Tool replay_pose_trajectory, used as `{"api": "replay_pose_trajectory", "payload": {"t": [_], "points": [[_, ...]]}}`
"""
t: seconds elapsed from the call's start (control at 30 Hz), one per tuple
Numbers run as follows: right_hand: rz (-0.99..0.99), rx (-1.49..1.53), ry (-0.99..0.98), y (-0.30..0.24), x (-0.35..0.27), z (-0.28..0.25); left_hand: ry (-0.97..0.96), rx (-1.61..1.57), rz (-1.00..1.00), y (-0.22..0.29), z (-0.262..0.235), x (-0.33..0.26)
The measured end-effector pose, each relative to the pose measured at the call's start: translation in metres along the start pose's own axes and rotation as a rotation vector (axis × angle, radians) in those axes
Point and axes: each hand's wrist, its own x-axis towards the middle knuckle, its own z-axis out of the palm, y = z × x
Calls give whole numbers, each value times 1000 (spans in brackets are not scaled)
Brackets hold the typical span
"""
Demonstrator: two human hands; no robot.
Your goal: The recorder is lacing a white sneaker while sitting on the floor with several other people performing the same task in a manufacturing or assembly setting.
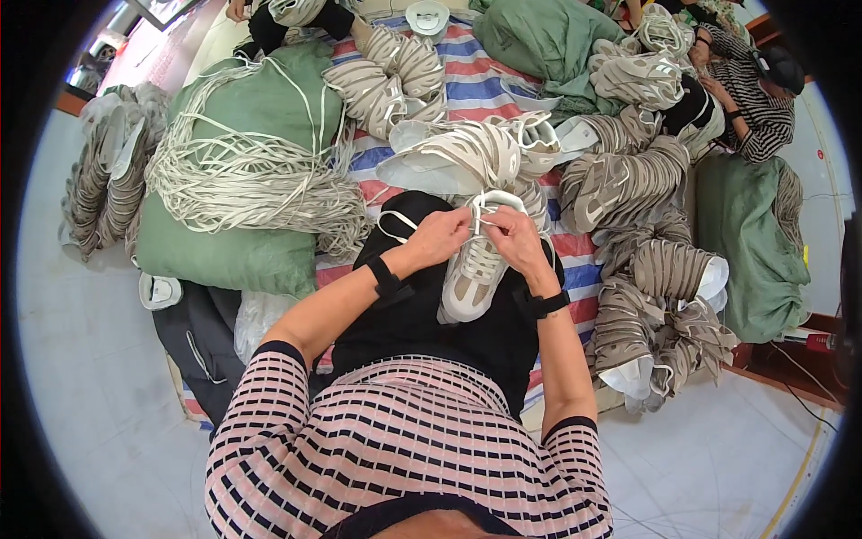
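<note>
Floor: a pale floor [81, 359] is lying under a striped red, white and blue sheet [485, 85], which is carrying piles of goods.
Left pile: a green sack [242, 251] is bearing a big tangle of white laces [242, 171]; a stack of grey shoe parts [103, 184] is sitting further left.
Right pile: heaps of beige and white shoes [646, 216] are crowding the sheet, beside another green sack [754, 242].
Lap: the person is sitting with a black cloth [431, 314] spread over the knees.
Shoe: a white and beige shoe [476, 269] is resting on the black cloth, between the two hands, toe pointing toward the person.
Left hand: the left hand [437, 235] is pinching a white lace [395, 220] at the top of the shoe, fingers closed on it.
Right hand: the right hand [514, 229] is gripping the lace end just beside the left, fingers pressed together on it, above the shoe's eyelets.
Wrists: black bands are wrapping both wrists.
Others: another person in a striped top [763, 99] is sitting at the upper right, handling shoes.
</note>
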Motion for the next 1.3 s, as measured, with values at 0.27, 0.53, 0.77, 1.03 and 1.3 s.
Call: {"api": "replay_pose_trajectory", "payload": {"t": [0.27,0.53,0.77,1.03,1.3], "points": [[-11,29,-25,-2,0,3,50,71,-64,-7,7,3],[76,30,-159,2,11,-3,-131,-223,-113,-12,-15,17],[376,1081,78,11,-21,-72,-94,777,403,-5,-22,-13],[789,1022,1135,142,-121,-152,-41,346,270,4,-23,-5],[501,61,634,157,-92,-56,-90,538,426,30,-17,20]]}}
